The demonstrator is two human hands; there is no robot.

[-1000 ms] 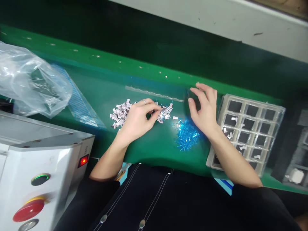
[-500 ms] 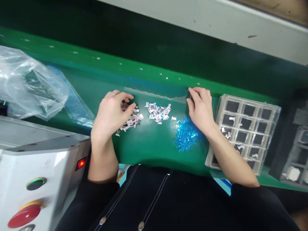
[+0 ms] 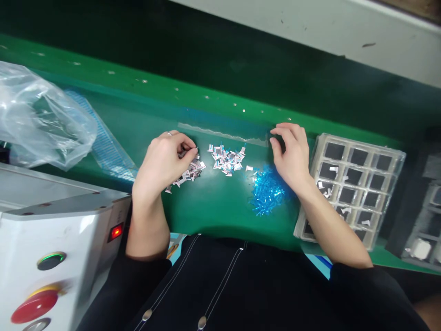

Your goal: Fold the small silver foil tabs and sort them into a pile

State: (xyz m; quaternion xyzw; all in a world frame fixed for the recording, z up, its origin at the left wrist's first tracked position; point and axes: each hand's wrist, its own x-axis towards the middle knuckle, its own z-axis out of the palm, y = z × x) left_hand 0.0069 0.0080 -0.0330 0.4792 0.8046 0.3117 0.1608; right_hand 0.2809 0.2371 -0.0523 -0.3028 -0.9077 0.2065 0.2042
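Two piles of small flat white tabs [image 3: 227, 161] lie left of the heap of shiny blue plastic slivers [image 3: 267, 195]. Over the pile farther from that heap, the left hand [image 3: 161, 158] nearly pinches, its hold unclear; the right hand [image 3: 292, 154], just beyond the heap, is half open, visibly holding nothing.

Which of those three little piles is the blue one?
The rightmost pile, nearest the right hand; the middle pile and left pile look mostly whitish.
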